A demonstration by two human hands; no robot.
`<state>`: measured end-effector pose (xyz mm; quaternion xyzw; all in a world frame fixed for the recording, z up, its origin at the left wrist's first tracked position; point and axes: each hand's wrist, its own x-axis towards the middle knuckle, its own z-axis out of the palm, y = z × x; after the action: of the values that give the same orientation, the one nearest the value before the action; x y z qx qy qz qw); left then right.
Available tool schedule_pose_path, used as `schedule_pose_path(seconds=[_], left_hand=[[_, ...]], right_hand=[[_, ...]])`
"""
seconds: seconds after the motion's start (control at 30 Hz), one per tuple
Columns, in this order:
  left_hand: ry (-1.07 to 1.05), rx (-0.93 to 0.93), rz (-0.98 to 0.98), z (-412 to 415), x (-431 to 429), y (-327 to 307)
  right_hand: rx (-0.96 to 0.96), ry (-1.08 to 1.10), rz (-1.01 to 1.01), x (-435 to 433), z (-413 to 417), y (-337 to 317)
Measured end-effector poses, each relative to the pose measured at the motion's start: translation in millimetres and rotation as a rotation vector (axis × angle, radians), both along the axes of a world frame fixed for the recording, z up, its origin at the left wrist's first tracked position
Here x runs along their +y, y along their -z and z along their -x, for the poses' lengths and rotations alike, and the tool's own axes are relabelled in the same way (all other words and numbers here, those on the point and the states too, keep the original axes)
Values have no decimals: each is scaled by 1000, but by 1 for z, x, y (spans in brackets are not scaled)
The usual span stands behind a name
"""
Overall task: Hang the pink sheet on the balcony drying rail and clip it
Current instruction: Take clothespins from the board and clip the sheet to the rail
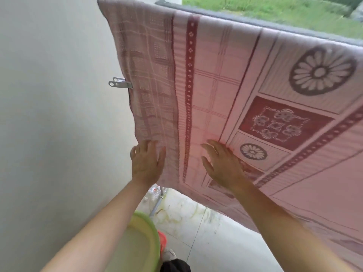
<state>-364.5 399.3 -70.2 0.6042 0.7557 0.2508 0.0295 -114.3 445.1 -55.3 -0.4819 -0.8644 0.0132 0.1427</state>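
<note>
The pink sheet [225, 91], patterned with dark red bands, flowers and checks, hangs draped over the grey drying rail [294, 30] that runs from top centre to the right edge. A metal clip [119, 84] grips the sheet's left edge, about halfway down. My left hand [146, 161] lies flat with straight fingers against the sheet near its lower left corner. My right hand [222, 163] presses flat on the sheet just to the right, fingers spread. Neither hand grips the fabric.
A white wall [55, 114] stands close on the left. A green basin [141, 240] sits below my left arm, with something red [163, 240] beside it. A metal rack leg [157, 203] stands on the pale tiled floor [216, 242]. Grass [275, 10] lies beyond the rail.
</note>
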Motion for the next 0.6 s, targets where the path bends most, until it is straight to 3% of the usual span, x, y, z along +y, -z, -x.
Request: schedule_pose_path(seconds=[0.17, 0.33, 0.6], left_hand=[[255, 27, -25, -137, -17, -22], [482, 66, 71, -312, -74, -28], [866, 112, 125, -574, -170, -47]], right_hand=[[65, 275, -79, -73, -150, -10], [98, 618, -148, -199, -329, -8], [220, 1134, -108, -378, -554, -8]])
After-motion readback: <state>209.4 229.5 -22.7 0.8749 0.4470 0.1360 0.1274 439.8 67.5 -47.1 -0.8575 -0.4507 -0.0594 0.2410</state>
